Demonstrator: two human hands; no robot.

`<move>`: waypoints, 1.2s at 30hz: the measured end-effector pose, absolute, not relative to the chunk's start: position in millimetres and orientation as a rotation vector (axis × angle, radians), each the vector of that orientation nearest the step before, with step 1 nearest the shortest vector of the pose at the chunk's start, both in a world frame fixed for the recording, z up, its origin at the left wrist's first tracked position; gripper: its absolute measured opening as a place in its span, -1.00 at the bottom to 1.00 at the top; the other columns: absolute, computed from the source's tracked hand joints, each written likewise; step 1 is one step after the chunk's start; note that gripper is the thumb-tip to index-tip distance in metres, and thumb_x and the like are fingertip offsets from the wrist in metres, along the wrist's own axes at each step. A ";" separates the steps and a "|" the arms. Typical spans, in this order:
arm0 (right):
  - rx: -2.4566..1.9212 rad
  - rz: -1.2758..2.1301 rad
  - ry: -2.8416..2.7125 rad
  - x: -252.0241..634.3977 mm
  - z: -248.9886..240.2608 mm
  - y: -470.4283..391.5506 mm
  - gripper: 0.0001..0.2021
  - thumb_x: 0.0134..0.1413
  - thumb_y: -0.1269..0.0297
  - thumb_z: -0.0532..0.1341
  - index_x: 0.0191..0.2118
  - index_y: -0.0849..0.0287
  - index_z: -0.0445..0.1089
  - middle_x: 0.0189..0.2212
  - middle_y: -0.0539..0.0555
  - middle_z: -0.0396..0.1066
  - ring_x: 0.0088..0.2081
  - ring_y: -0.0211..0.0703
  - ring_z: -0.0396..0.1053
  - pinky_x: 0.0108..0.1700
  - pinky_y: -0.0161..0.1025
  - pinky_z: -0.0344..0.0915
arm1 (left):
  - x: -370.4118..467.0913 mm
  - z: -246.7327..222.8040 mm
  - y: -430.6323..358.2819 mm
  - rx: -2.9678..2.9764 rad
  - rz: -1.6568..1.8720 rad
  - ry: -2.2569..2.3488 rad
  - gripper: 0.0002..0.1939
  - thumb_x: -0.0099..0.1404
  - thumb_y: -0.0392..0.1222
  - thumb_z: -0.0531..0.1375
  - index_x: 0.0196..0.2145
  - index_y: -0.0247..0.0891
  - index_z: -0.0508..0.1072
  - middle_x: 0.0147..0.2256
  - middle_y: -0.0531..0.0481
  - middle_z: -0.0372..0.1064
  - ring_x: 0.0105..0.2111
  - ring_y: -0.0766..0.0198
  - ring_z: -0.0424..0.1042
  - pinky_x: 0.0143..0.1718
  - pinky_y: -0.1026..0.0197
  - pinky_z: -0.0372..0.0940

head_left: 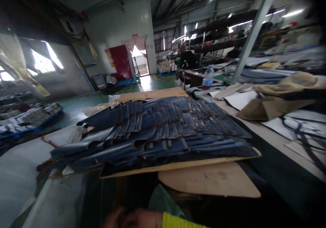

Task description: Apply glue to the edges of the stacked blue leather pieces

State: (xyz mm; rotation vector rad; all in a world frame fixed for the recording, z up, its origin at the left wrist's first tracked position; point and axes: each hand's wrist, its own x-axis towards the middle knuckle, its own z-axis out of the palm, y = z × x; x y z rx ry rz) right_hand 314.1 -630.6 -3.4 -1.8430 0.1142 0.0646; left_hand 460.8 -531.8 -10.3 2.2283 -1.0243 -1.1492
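Note:
My right hand (142,218), in a yellow sleeve (178,221), is at the bottom edge, blurred and partly cut off. Its fingers are smeared, and whatever they hold cannot be made out. Against its fingertips is a darker blurred shape (114,217) that may be my left hand; its fingers cannot be told apart. Beyond the hands, a wide layered pile of dark blue pieces with grey-brown strips (165,119) lies on a board with a pale edge (178,167). Under that board a brown rounded panel (211,178) sticks out.
White sheeting (22,163) stands at the left. On the right, a table (270,143) holds brown and white fabric (270,107) and a bottle with red liquid (208,78). A slanting post (254,34) rises behind. Farther back are stacked bundles (166,66) and a red door (122,63).

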 end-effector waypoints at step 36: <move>-0.837 -0.725 1.128 125.5 80.5 -729.4 -0.69 0.00 0.11 0.25 -0.24 0.27 0.44 -0.24 0.33 0.47 -0.23 0.00 0.47 -0.21 -0.18 0.42 | 539.5 72.7 -598.7 1.201 -1.188 -0.171 -0.76 0.16 -0.40 0.20 -0.17 -0.36 0.41 -0.29 -0.08 0.49 -0.43 0.27 0.49 -0.50 0.30 0.40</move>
